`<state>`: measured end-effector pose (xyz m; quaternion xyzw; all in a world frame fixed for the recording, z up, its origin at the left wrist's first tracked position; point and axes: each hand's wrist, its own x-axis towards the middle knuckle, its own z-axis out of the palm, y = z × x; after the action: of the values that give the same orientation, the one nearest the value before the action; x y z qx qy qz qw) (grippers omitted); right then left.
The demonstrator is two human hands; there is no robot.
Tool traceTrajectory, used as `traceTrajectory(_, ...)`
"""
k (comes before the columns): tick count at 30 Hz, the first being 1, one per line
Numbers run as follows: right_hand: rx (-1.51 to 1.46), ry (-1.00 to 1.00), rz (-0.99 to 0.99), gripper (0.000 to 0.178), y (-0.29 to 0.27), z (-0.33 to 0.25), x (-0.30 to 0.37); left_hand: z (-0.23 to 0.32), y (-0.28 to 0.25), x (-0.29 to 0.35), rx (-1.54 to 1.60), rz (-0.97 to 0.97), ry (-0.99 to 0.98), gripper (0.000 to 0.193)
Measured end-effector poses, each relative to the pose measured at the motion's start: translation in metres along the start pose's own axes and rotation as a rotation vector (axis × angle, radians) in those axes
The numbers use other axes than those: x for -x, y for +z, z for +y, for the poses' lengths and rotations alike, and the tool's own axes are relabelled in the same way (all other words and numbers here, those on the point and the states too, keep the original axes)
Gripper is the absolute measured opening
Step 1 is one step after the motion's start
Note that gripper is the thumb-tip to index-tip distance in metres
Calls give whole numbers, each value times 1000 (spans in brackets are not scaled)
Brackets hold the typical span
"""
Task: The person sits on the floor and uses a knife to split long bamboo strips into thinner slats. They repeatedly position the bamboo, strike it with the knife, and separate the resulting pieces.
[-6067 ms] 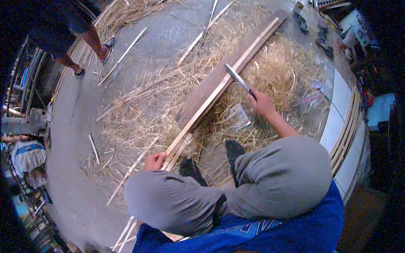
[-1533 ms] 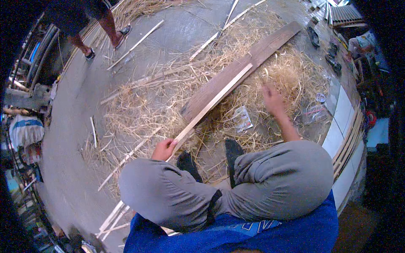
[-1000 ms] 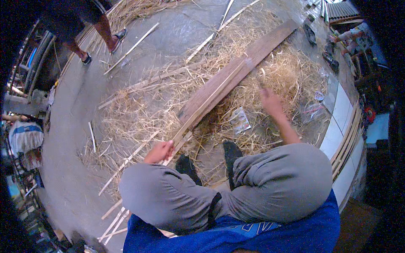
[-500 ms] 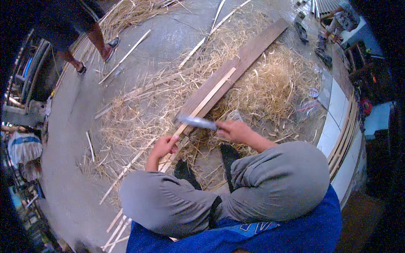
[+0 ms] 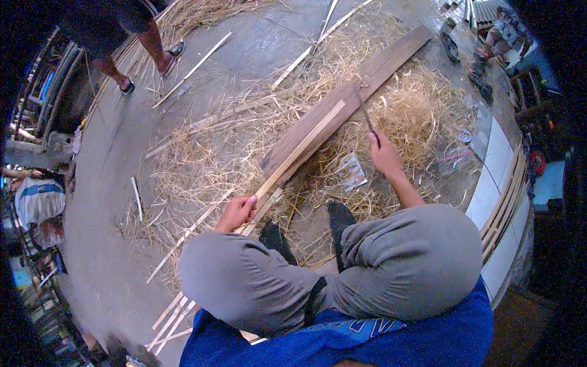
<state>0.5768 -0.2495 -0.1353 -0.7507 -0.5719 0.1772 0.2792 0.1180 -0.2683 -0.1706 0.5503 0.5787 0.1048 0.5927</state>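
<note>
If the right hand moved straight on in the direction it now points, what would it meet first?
Probably the long, dark brown wooden board, just beyond the right hand; depth is unclear, so the hand might pass above or brush pale, curly shavings first.

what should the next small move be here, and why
Probably bring the knife back over the pale strip: the right hand holds it with the blade just past the strip's far end, while the left hand grips the near end and the strip lies along the brown board.
</note>
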Motion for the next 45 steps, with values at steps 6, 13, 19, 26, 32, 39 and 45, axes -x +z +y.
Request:
traceTrajectory(6, 236, -349, -552, 33, 44, -59, 57, 10, 11, -11, -131, 160, 141, 38)
traceTrajectory(13, 63, -221, -409, 39, 36, -40, 24, -4, 17, -18, 9, 111, 29, 42)
traceTrajectory(19, 170, 179, -56, 38, -28, 25, -25, -26, -7, -7, -116, 15, 97, 35)
traceTrajectory(26, -36, -440, -407, 39, 44, -45, 69, 18, 34, -8, -442, 420, 382, 34)
traceTrajectory(32, 185, 120, -97, 34, -11, 17, -15, 7, 16, 17, -645, 306, 249, 37)
traceTrajectory(39, 79, -303, -430, 36, 35, -61, 57, 40, 16, -21, -47, -59, -33, 55)
traceTrajectory(45, 112, -158, -283, 40, 23, -25, 21, 48, 3, 5, 58, -195, -128, 53)
